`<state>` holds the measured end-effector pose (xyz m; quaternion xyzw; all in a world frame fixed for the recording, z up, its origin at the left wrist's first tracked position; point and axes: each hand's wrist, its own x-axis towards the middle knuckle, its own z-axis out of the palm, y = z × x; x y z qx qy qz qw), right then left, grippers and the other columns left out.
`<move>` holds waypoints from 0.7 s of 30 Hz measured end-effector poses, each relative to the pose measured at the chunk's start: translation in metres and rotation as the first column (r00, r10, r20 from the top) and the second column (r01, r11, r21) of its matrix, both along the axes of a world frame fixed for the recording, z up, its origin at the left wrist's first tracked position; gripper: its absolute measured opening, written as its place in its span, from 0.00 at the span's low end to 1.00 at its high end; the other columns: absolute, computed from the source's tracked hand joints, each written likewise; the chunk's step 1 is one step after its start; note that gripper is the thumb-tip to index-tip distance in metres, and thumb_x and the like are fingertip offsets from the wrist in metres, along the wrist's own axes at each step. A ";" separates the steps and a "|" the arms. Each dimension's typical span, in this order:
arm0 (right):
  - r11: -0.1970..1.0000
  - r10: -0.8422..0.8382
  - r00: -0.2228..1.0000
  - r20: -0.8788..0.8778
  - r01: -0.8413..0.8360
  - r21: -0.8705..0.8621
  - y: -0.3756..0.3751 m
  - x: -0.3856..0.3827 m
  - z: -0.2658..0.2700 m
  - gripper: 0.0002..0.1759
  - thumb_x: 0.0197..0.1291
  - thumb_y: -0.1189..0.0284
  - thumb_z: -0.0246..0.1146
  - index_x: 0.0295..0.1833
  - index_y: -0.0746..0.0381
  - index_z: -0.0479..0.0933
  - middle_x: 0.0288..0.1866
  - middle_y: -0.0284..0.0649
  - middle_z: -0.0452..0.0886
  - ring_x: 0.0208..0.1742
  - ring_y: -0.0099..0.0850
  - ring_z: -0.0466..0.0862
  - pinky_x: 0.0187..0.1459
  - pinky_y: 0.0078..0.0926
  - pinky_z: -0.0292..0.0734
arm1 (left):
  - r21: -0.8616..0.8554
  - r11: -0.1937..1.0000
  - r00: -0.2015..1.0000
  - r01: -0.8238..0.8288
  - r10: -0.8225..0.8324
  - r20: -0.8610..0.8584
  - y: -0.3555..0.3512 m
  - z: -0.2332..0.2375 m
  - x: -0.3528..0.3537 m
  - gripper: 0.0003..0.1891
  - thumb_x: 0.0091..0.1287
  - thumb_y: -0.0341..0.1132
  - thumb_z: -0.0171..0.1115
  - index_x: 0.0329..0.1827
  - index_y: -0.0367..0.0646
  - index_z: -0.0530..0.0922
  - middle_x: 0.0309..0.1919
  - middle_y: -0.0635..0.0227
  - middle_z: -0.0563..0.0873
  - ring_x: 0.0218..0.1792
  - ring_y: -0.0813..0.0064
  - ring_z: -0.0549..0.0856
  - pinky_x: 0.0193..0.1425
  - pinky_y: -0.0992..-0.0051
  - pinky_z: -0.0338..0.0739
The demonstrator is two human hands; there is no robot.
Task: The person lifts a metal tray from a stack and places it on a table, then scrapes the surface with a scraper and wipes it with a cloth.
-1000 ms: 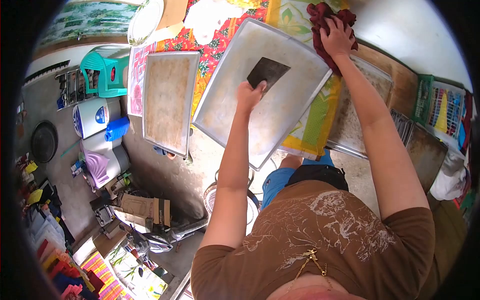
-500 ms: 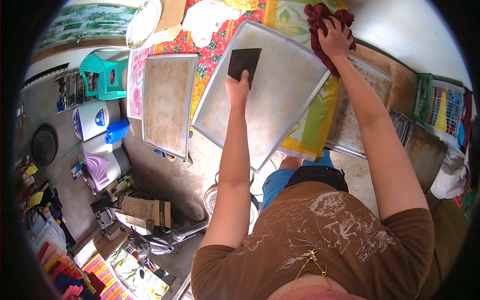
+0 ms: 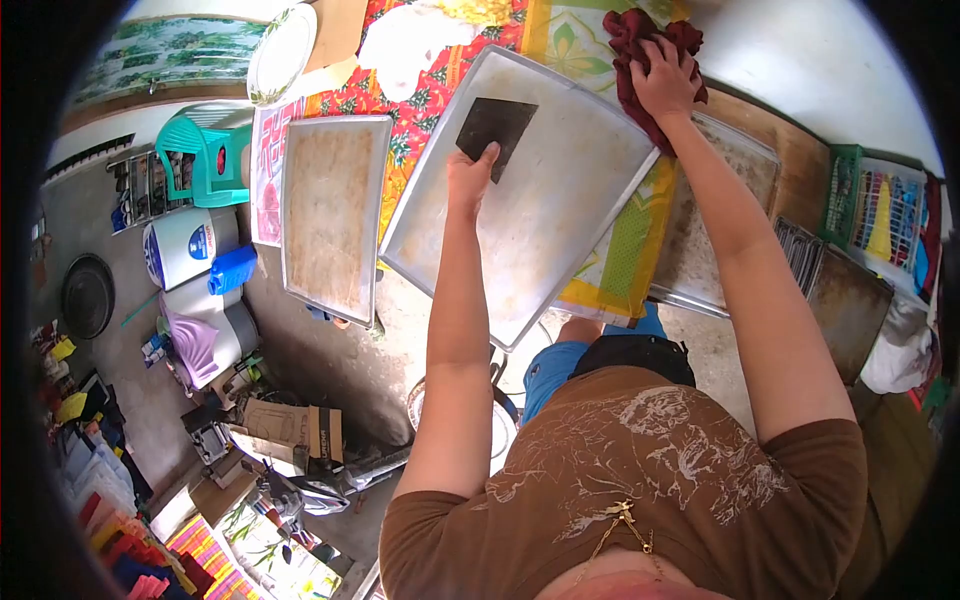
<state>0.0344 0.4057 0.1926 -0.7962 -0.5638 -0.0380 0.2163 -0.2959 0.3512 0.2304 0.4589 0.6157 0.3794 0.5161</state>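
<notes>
My left hand (image 3: 470, 184) is closed on a dark, flat rectangular sheet (image 3: 498, 128), thumb on top. The sheet lies over a large metal baking tray (image 3: 560, 190), whose surface is grey with brownish stains. At the tray's far right corner, my right hand (image 3: 664, 82) grips a crumpled dark red cloth (image 3: 630, 38), part of which hangs along the tray's edge. The tray sits at an angle on a table with patterned coverings.
Another stained tray (image 3: 335, 215) rests to the left. Browned trays (image 3: 728, 190) lie on the right, near a green basket (image 3: 845, 195). White cloth (image 3: 405, 45) and an oval plate (image 3: 283, 55) are at the back. A green plastic chair (image 3: 205, 150) stands left.
The dark sheet has turned slightly clockwise, and my left hand has shifted a little with it. My right hand stays at the tray corner with the cloth.
</notes>
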 end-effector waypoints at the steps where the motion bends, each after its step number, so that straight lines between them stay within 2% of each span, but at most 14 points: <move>1: 1.000 -0.001 1.000 -0.003 0.001 -0.004 0.000 0.000 0.000 0.24 0.59 0.50 0.57 0.62 0.38 0.72 0.70 0.24 0.65 0.71 0.47 0.61 0.63 0.63 0.61 | 0.027 1.000 1.000 -0.013 0.012 0.006 0.001 -0.002 0.001 0.10 0.62 0.28 0.67 0.44 0.34 0.84 0.37 0.71 0.87 0.36 0.81 0.81 0.43 0.77 0.75; 3: 1.000 -0.015 1.000 0.016 0.015 -0.008 0.002 -0.001 -0.002 0.24 0.60 0.50 0.57 0.63 0.38 0.72 0.70 0.24 0.65 0.72 0.47 0.61 0.63 0.63 0.60 | 0.083 0.996 0.999 -0.038 0.036 0.018 0.003 -0.005 0.004 0.08 0.62 0.28 0.67 0.43 0.35 0.84 0.35 0.70 0.87 0.34 0.81 0.81 0.40 0.77 0.75; 6: 1.000 -0.016 1.000 0.015 0.016 0.002 0.002 -0.001 -0.003 0.25 0.60 0.50 0.56 0.63 0.37 0.71 0.70 0.25 0.65 0.72 0.46 0.60 0.63 0.63 0.60 | 0.023 0.999 0.998 0.049 -0.048 -0.038 0.004 -0.005 0.005 0.07 0.63 0.28 0.66 0.42 0.36 0.84 0.32 0.73 0.86 0.30 0.83 0.79 0.35 0.78 0.74; 9: 1.000 -0.006 1.000 -0.002 0.006 0.012 0.002 -0.001 -0.004 0.26 0.60 0.50 0.57 0.64 0.39 0.71 0.70 0.25 0.64 0.72 0.46 0.60 0.64 0.65 0.58 | 0.148 0.989 0.999 0.005 -0.010 0.033 0.007 -0.006 0.010 0.05 0.63 0.28 0.65 0.39 0.38 0.84 0.27 0.77 0.83 0.25 0.85 0.76 0.28 0.78 0.69; 12: 1.000 -0.006 1.000 -0.005 0.006 -0.006 0.002 -0.001 -0.003 0.26 0.60 0.49 0.57 0.64 0.40 0.71 0.71 0.26 0.64 0.72 0.46 0.60 0.64 0.66 0.57 | 0.060 0.997 0.999 0.042 -0.042 0.008 0.007 -0.004 0.009 0.05 0.63 0.29 0.65 0.37 0.38 0.84 0.24 0.80 0.80 0.22 0.86 0.73 0.24 0.78 0.66; 15: 1.000 -0.009 1.000 -0.016 0.008 -0.017 0.003 -0.001 -0.002 0.26 0.60 0.49 0.56 0.64 0.40 0.71 0.71 0.26 0.64 0.72 0.47 0.60 0.64 0.66 0.57 | 0.019 0.997 0.995 0.073 -0.072 -0.072 0.010 -0.003 0.009 0.05 0.63 0.31 0.66 0.37 0.38 0.84 0.23 0.79 0.81 0.21 0.85 0.74 0.24 0.77 0.67; 18: 1.000 -0.009 1.000 -0.021 0.008 -0.012 0.003 -0.002 -0.001 0.26 0.60 0.49 0.56 0.64 0.40 0.71 0.71 0.26 0.64 0.72 0.47 0.60 0.64 0.67 0.57 | 0.127 0.991 0.999 0.034 -0.034 -0.002 0.015 -0.018 0.011 0.06 0.62 0.31 0.66 0.37 0.38 0.84 0.23 0.79 0.80 0.21 0.85 0.74 0.24 0.77 0.67; 21: 1.000 -0.012 1.000 -0.015 0.012 -0.003 0.003 -0.001 -0.003 0.26 0.60 0.49 0.56 0.64 0.40 0.71 0.71 0.26 0.64 0.72 0.47 0.60 0.64 0.67 0.57 | 0.021 0.996 0.991 0.090 -0.087 -0.103 0.015 -0.012 0.008 0.06 0.62 0.31 0.66 0.38 0.39 0.84 0.24 0.79 0.81 0.22 0.85 0.74 0.26 0.77 0.68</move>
